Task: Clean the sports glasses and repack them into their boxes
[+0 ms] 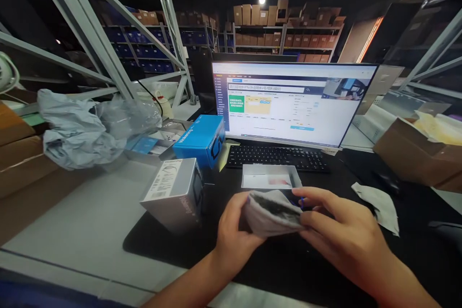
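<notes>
Over the black desk mat, my left hand (234, 226) grips the left side of a grey cloth pouch (272, 228). Its mouth gapes and shows a dark interior; what is inside cannot be made out. My right hand (342, 231) pinches the pouch's right edge, with a bit of blue cord by the fingertips. Just behind the pouch lies an open white box (270, 176) with a reddish print or item in it. To the left stand a grey product box (175, 195) with a label on top and a blue product box (200, 139).
A monitor (281, 120) and black keyboard (276, 158) stand behind. On the right lie a pale cloth piece (378, 207), a mouse (386, 184) and a cardboard box (418, 154). Plastic bags (79, 134) pile up at left, beside a metal frame post (94, 33).
</notes>
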